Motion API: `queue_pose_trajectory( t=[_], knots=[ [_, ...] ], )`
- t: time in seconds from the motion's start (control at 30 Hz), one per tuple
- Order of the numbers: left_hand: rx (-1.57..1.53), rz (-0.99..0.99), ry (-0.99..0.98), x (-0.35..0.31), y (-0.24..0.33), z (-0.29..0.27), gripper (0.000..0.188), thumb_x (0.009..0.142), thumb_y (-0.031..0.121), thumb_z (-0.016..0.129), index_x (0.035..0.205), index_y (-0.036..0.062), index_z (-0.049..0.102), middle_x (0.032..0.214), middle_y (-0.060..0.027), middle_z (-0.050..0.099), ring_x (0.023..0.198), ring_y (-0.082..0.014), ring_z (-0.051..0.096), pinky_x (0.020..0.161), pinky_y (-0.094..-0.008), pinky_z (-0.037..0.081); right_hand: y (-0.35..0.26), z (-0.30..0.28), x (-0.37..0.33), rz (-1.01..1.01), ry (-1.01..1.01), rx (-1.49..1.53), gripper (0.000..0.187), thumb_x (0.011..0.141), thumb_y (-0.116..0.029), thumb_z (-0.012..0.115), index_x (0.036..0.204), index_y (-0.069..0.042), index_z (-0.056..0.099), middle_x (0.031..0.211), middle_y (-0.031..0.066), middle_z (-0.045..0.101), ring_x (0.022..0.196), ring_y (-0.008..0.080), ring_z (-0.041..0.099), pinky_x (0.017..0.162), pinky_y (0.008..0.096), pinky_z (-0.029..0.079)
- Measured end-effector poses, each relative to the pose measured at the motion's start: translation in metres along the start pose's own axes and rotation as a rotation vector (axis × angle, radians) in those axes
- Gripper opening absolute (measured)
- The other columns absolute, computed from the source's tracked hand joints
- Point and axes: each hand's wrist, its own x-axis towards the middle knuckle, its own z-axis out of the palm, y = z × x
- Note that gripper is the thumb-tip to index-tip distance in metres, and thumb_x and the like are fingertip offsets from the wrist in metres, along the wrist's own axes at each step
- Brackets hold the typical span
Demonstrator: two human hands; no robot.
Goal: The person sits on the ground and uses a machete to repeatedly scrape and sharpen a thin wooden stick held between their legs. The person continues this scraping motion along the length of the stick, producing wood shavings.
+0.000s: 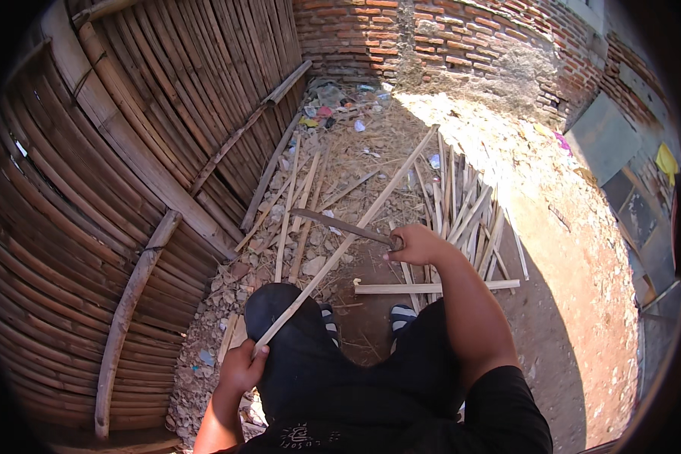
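Observation:
My left hand (pixel 240 366) is closed round the near end of a long, pale bamboo strip (pixel 310 286). The strip slants up and away to the right, passing over my left knee. My right hand (pixel 418 246) grips the handle of a machete (pixel 331 222), its blade pointing left. That blade crosses the bamboo strip about midway; whether the two touch I cannot tell. Under my right forearm a short pale slat (pixel 386 289) lies crosswise, a small curl at its left end.
A pile of split bamboo strips (pixel 465 208) lies ahead to the right, with more loose strips (pixel 299 204) at left. A bamboo-slat wall (pixel 91 227) stands close on my left, a brick wall (pixel 461 41) beyond. Rubble and litter cover the ground. Grey sheets (pixel 605 136) lean at far right.

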Motion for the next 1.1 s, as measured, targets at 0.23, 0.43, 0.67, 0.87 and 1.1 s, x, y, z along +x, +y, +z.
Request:
queue_pose_trajectory(
  t=[0.23,0.43,0.67,0.87,1.1],
  knots=[
    [-0.035,-0.076,-0.113,0.01,0.005,-0.006,0.056,0.102,0.055,0.053,0.09,0.0014,0.059,0.079,-0.0287,0.064,0.082,-0.0526,0.063,0.072,-0.0542,0.049,-0.005,0.009,-0.011,-0.039,-0.025,-0.032,0.049,0.08,-0.045,0.081,0.101,-0.001,0.073,0.091,0.0239,0.072,0.094,0.0436,0.069,0.083,0.0507,0.054],
    [-0.065,-0.106,-0.131,0.007,0.005,-0.01,0.056,0.101,0.055,0.054,0.09,0.0011,0.06,0.078,-0.0273,0.064,0.081,-0.0512,0.064,0.073,-0.0533,0.05,-0.041,0.012,-0.007,-0.203,-0.167,-0.053,0.05,0.079,-0.046,0.081,0.098,0.0,0.072,0.092,0.0243,0.071,0.093,0.0439,0.069,0.084,0.0512,0.053],
    [-0.013,-0.068,-0.066,0.007,0.004,-0.003,0.049,0.101,0.05,0.057,0.09,0.0015,0.06,0.079,-0.0278,0.065,0.082,-0.0517,0.064,0.072,-0.0551,0.049,0.01,-0.006,-0.004,0.119,0.121,0.129,0.052,0.079,-0.046,0.081,0.102,0.0,0.073,0.092,0.0253,0.071,0.094,0.0444,0.068,0.087,0.0512,0.053],
    [0.022,-0.056,-0.075,0.007,0.005,-0.007,0.05,0.1,0.05,0.058,0.089,0.0014,0.06,0.077,-0.0276,0.065,0.081,-0.0519,0.064,0.071,-0.0555,0.05,-0.038,0.021,0.004,-0.193,-0.183,-0.087,0.052,0.079,-0.046,0.081,0.105,-0.001,0.073,0.095,0.0246,0.071,0.099,0.0439,0.068,0.089,0.0498,0.053],
    [-0.081,-0.065,-0.075,0.006,-0.005,-0.003,0.053,0.101,0.053,0.057,0.089,0.0016,0.059,0.076,-0.027,0.063,0.079,-0.0518,0.063,0.069,-0.054,0.048,0.007,-0.001,0.008,0.059,-0.038,0.181,0.053,0.078,-0.047,0.081,0.102,-0.001,0.074,0.092,0.0255,0.071,0.094,0.043,0.07,0.085,0.0492,0.054]
  ],
)
